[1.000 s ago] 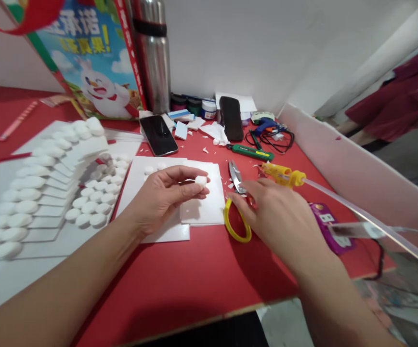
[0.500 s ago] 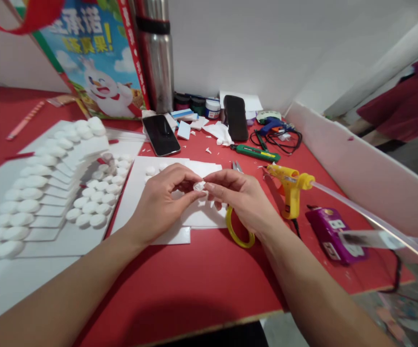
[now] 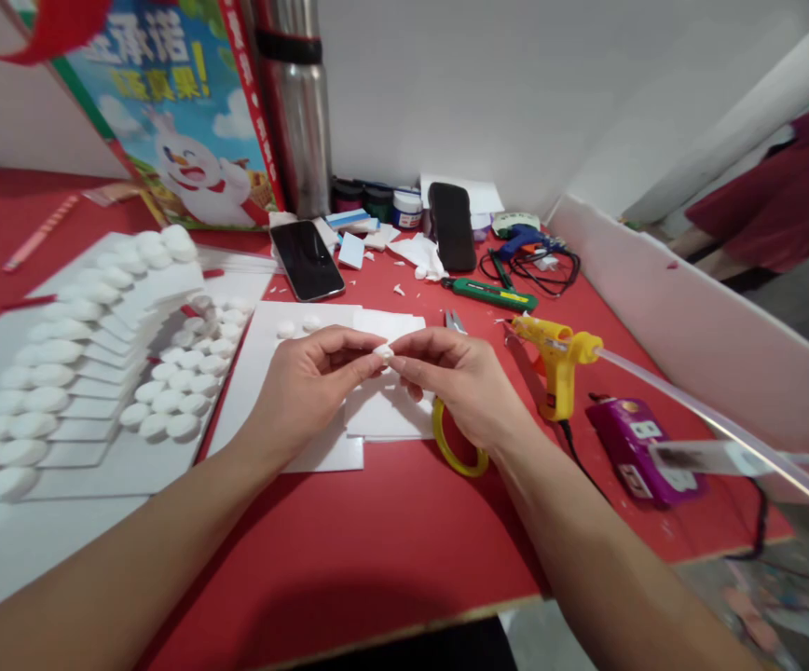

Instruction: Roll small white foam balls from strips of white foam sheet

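Observation:
A small crumpled white piece (image 3: pixel 384 353), perhaps paper or clay, is pinched between the fingertips of both hands above the table. My left hand (image 3: pixel 307 380) grips it from one side with thumb and forefinger, and my right hand (image 3: pixel 459 373) from the other. Beneath them lie white sheets (image 3: pixel 390 415), with two white rounded pieces (image 3: pixel 298 326) beyond my left hand. Scissors with a yellow handle (image 3: pixel 450 455) lie partly hidden under my right hand. To the left stands a curved white stepped model (image 3: pixel 87 407), edged with white discs (image 3: pixel 51 375); more discs (image 3: pixel 171 401) sit beside its steps.
A yellow glue gun (image 3: pixel 556 359) with a long glue stick and a purple box (image 3: pixel 646 452) are at the right. Two phones (image 3: pixel 307 261), a green cutter (image 3: pixel 489 294), paint jars (image 3: pixel 406 209), a steel flask (image 3: pixel 299 130) and a printed carton (image 3: pixel 173 121) stand or lie behind.
The white piece has turned between my fingertips and less of it shows. Both hands stay at nearly the same place. The view has shifted slightly.

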Available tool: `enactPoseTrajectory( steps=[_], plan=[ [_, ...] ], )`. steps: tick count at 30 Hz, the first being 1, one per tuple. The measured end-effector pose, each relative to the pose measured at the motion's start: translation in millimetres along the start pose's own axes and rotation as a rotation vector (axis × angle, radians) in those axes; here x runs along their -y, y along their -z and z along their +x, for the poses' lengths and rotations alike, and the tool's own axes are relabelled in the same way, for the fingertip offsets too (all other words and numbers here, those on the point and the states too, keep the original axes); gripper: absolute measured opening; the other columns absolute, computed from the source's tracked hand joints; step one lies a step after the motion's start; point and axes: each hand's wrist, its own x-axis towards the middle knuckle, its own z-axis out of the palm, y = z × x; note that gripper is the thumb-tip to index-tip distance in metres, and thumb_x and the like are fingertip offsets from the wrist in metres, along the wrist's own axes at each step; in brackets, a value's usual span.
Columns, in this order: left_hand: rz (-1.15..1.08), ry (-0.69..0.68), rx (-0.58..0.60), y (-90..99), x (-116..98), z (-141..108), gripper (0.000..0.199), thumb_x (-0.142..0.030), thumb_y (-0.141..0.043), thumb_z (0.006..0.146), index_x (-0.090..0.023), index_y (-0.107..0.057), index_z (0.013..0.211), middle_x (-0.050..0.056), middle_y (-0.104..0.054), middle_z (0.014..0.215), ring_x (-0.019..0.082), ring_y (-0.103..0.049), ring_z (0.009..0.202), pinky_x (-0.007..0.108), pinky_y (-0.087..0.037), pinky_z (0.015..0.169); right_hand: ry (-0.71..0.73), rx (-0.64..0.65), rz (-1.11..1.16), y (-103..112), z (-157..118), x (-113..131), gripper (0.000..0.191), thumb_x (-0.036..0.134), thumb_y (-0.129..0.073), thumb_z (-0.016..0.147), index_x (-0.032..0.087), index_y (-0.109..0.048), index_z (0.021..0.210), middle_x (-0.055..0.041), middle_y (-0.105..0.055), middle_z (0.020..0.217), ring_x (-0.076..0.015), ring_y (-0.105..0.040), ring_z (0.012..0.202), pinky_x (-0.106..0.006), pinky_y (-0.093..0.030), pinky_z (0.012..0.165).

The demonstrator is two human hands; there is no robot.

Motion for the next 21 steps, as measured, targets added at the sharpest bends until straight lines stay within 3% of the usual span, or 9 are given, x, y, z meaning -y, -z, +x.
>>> enactPoseTrajectory(
  steps=[7, 15, 21],
  plan=[
    [0.169, -0.198, 0.012, 0.9, 0.3, -2.5, 0.013, -0.028, -0.079, 0.085, -0.019, -0.082, 0.094, 0.007, -0.075, 0.098, 0.02, -0.068, 0.093, 0.03, -0.052, 0.084, 0.007, -0.032, -0.025, -1.9, -0.3, -0.1, 0.024, 0.033, -0.09, 0.069, 0.017, -0.076, 0.081, 0.0005, -0.072, 0.072, -0.0101, -0.063, 0.061, -0.025, -0.053, 0.061],
    [0.182, -0.22, -0.042, -5.4, 2.3, -6.0, 0.007, -0.024, -0.08, 0.082, -0.02, -0.083, 0.087, 0.005, -0.074, 0.088, 0.019, -0.066, 0.084, 0.03, -0.052, 0.078, -0.047, -0.051, -0.048, -2.8, -0.5, -1.8, 0.026, 0.034, -0.09, 0.068, 0.015, -0.075, 0.077, 0.0004, -0.069, 0.067, -0.0099, -0.061, 0.058, -0.025, -0.051, 0.059],
    [0.123, -0.211, 0.118, -1.7, 1.3, -3.8, 0.023, -0.025, -0.077, 0.086, -0.022, -0.081, 0.108, 0.006, -0.075, 0.105, 0.019, -0.068, 0.095, 0.029, -0.054, 0.086, -0.162, -0.003, 0.18, 2.0, 1.9, -0.5, 0.03, 0.031, -0.093, 0.062, 0.015, -0.071, 0.075, 0.0025, -0.066, 0.064, -0.0085, -0.06, 0.056, -0.022, -0.049, 0.055]
  ],
)
